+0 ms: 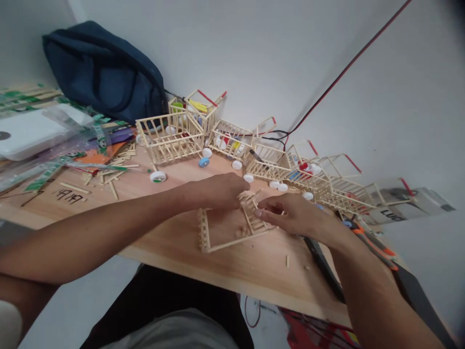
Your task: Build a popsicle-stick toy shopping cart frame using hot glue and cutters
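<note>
A small openwork frame of thin wooden sticks rests on the wooden table in front of me, with slatted ends to the left and right. My left hand is closed at its far side, fingertips hidden behind the knuckles. At the slatted right end, my right hand curls its thumb and fingers against the sticks. Just beyond my hands stand several little stick carts on bottle-cap wheels, among them a large-basket cart and a cart with a dark marker inside.
Loose stick pieces and plastic wrappers lie at left beside a white box. A dark blue bag leans on the wall. Orange-handled pliers lie at right near a hot-glue gun-like black tool. A cable crosses the wall.
</note>
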A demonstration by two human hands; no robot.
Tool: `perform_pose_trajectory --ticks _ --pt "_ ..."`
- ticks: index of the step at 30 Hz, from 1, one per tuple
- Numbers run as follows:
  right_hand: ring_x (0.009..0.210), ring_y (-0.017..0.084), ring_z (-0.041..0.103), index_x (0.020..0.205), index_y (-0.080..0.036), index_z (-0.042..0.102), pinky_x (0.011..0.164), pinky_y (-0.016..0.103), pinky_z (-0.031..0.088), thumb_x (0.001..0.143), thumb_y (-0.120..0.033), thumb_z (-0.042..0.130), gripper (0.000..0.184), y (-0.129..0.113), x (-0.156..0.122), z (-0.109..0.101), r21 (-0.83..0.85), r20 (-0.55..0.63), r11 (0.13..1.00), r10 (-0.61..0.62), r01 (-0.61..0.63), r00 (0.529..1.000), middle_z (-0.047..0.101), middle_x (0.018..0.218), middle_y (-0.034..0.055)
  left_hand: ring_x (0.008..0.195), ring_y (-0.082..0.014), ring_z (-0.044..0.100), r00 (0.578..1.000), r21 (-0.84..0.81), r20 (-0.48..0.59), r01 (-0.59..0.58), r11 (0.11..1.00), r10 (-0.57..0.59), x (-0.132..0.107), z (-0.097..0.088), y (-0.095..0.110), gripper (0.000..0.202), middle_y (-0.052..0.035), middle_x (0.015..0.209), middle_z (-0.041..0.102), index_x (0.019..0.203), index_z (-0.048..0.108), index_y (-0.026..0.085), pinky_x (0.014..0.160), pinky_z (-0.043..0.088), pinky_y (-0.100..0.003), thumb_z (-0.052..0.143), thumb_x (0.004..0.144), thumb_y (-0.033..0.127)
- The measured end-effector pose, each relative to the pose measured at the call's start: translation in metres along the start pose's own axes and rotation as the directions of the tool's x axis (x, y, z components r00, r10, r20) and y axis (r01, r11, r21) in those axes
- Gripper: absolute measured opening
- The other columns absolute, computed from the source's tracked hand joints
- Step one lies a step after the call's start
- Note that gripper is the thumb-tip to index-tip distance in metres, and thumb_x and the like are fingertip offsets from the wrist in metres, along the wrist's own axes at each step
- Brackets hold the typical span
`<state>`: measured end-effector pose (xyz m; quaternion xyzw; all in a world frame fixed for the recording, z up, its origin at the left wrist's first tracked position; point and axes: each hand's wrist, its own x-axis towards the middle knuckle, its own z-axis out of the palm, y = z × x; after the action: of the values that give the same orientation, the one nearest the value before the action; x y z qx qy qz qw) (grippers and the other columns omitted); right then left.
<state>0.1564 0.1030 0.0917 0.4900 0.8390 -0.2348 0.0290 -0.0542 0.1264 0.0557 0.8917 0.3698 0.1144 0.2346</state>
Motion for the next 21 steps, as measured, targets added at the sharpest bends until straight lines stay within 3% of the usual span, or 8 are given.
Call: perform_pose_trajectory --ticks 3,6,10,14,21 --pt "0.047 0.009 0.031 0.057 -0.020 0.047 0.047 0.027 0.021 0.086 -0.054 0.049 0.045 0.001 0.004 0.002 -0.029 0.043 0.999 -0.014 0.015 0.999 0.038 0.051 -0.0039 0.087 -0.0191 0.063 0.996 -0.135 0.019 -0.088 0.987 0.091 0.003 0.003 -0.002 0.016 -0.0084 0.098 0.070 0.096 0.065 0.015 0.072 0.042 -0.025 0.058 0.082 0.018" --pt "0.049 0.009 0.031 0.059 -0.020 0.047 0.047 0.027 0.021 0.085 -0.054 0.049 0.043 0.003 0.007 0.003 0.008 0.091 1.000 -0.021 0.021 0.996 0.036 0.053 -0.0040 0.093 -0.0186 0.063 0.990 -0.190 0.065 -0.110 0.976 0.124 0.006 0.003 -0.004 0.023 -0.0073 0.104 0.071 0.105 0.064 0.016 0.075 0.042 -0.024 0.056 0.083 0.015" --pt "0.051 0.010 0.033 0.060 -0.021 0.046 0.048 0.026 0.023 0.084 -0.056 0.051 0.043 0.006 0.007 0.007 0.079 0.068 0.997 -0.032 0.026 0.997 0.038 0.055 -0.0038 0.088 -0.0176 0.063 0.988 -0.142 0.117 -0.079 0.987 0.096 0.007 0.002 -0.006 0.025 -0.0058 0.096 0.071 0.099 0.065 0.015 0.070 0.041 -0.022 0.053 0.077 0.008" --pt "0.055 0.010 0.036 0.069 -0.021 0.051 0.051 0.025 0.027 0.082 -0.059 0.056 0.041 0.007 0.003 0.015 0.258 0.041 0.966 -0.014 0.003 0.999 0.041 0.060 -0.0041 0.086 -0.0161 0.062 0.983 -0.145 0.126 -0.113 0.983 0.132 0.007 0.001 -0.010 0.031 -0.0038 0.093 0.070 0.096 0.064 0.016 0.069 0.041 -0.021 0.051 0.071 0.002" --pt "0.054 0.010 0.034 0.073 -0.020 0.054 0.052 0.026 0.028 0.076 -0.065 0.058 0.045 0.002 -0.002 0.032 0.458 -0.037 0.888 0.071 -0.046 0.997 0.041 0.059 -0.0054 0.083 -0.0168 0.062 0.979 -0.154 0.152 -0.115 0.981 0.139 0.005 -0.002 -0.008 0.021 -0.0067 0.095 0.071 0.091 0.064 0.014 0.069 0.041 -0.023 0.051 0.075 0.009"
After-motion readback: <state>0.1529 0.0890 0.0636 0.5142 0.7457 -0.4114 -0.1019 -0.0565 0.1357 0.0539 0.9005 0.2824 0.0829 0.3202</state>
